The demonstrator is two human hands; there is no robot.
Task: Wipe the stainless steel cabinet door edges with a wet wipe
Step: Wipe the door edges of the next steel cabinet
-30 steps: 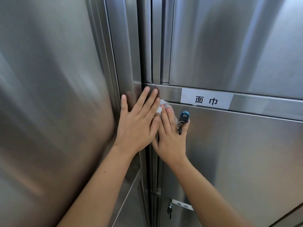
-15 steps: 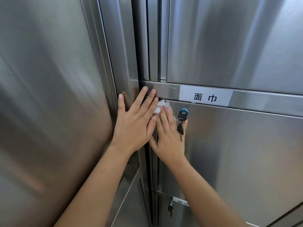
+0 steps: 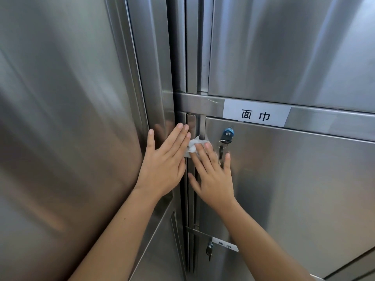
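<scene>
A stainless steel cabinet door fills the right half of the view, and its left vertical edge runs down beside a narrow frame strip. My right hand lies flat with straight fingers on that edge, pressing a crumpled white wet wipe against the steel under its fingertips. My left hand rests flat and spread on the neighbouring panel, its fingertips touching the wipe's left side.
A blue-capped key with a ring hangs from the door's lock just right of my right hand. A white paper label sits on the rail above. A lower door has another key and label. A large steel panel stands at the left.
Both hands and the wipe have slid down from the door's top corner along the left edge. The key, formerly against my right hand's fingers, now hangs free.
</scene>
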